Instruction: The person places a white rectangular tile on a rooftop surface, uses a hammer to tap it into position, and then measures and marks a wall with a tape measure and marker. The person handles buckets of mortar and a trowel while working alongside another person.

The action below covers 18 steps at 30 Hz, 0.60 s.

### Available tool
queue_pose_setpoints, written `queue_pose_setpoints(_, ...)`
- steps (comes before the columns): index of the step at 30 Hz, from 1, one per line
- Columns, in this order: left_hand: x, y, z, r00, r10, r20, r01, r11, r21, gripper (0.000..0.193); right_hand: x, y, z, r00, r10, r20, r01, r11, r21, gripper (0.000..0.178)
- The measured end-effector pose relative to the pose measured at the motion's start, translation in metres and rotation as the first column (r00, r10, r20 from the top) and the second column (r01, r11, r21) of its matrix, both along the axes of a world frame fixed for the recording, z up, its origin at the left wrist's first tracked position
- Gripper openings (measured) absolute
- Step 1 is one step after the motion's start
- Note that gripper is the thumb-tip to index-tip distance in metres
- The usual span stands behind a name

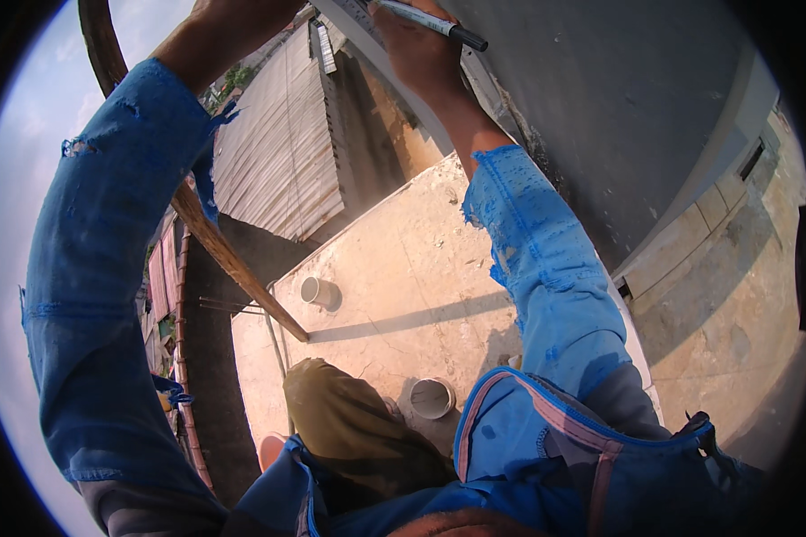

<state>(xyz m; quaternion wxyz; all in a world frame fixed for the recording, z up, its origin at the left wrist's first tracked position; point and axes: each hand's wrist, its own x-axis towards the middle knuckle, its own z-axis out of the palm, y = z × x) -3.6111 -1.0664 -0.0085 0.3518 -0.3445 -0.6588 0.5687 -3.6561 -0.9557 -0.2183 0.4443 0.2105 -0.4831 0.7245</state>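
Note:
At the top edge, my right hand (418, 58) is closed round a marker pen (432, 24), light-barrelled with a black end that points right. The hand is up against a pale grey strip (367, 40) running along the edge of a dark grey wall (618, 98). My left hand (242, 12) reaches up to the left of it, and its fingers are cut off by the top of the picture. What the left hand touches cannot be seen. Both arms are raised, in torn blue sleeves.
A wooden pole (233, 255) slants past my left arm to a sunlit concrete slab (394, 259) below me. Two round pails or pipe ends (316, 291) show on the slab. Beyond its left edge lie lower ground and a corrugated roof (278, 143).

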Motion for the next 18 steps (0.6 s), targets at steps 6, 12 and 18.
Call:
queue_pose_setpoints(6,0.019,-0.005,0.002,0.991,0.126,0.034,-0.126,0.992,0.015,0.030,-0.006,0.002,-0.005,0.977,-0.120,-0.178,0.127,0.992,0.028,0.022)
queue_pose_setpoints(12,0.035,-0.017,-0.003,0.997,0.067,0.039,-0.067,0.998,0.008,0.029,-0.005,-0.007,-0.005,0.986,0.007,-0.169,-0.010,1.000,-0.019,0.023)
queue_pose_setpoints(18,0.040,-0.019,-0.011,0.995,0.083,0.062,-0.087,0.995,0.055,0.026,-0.010,-0.011,-0.005,0.991,-0.022,-0.129,0.011,0.996,-0.089,0.021)
